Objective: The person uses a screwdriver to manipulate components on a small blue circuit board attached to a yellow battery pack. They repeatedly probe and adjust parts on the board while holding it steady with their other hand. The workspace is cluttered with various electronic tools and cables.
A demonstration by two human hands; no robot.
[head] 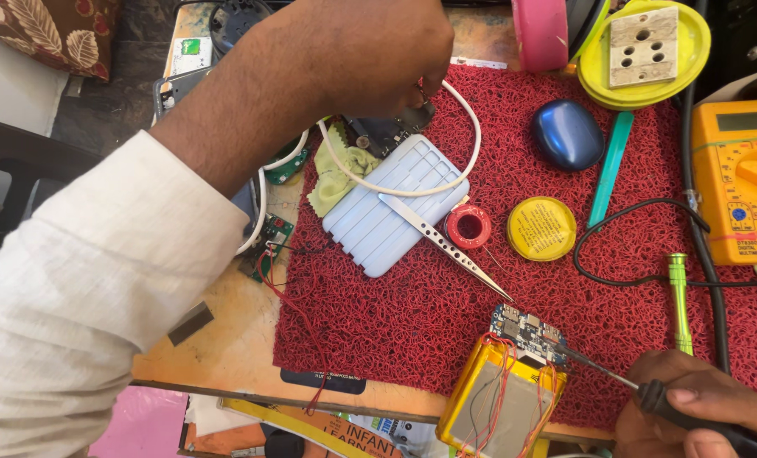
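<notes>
My left hand [361, 51] reaches across to the far side of a red mesh mat [446, 339], with its fingers curled on the end of a white cable [472, 148]. The cable loops over a pale blue ribbed power bank shell [387, 212]. At the bottom right my right hand [692, 416] grips a soldering iron [650, 394]. Its tip touches a small blue circuit board [527, 331]. The board sits on a yellow-wrapped flat battery pack [497, 403] with thin red wires.
Metal tweezers [446, 246] lie across the shell, beside a red solder spool [468, 226] and a round yellow tin [541, 228]. A dark blue pod case [567, 134], teal pry tool [609, 170], green screwdriver [677, 297], yellow multimeter [743, 178] and black leads are at right.
</notes>
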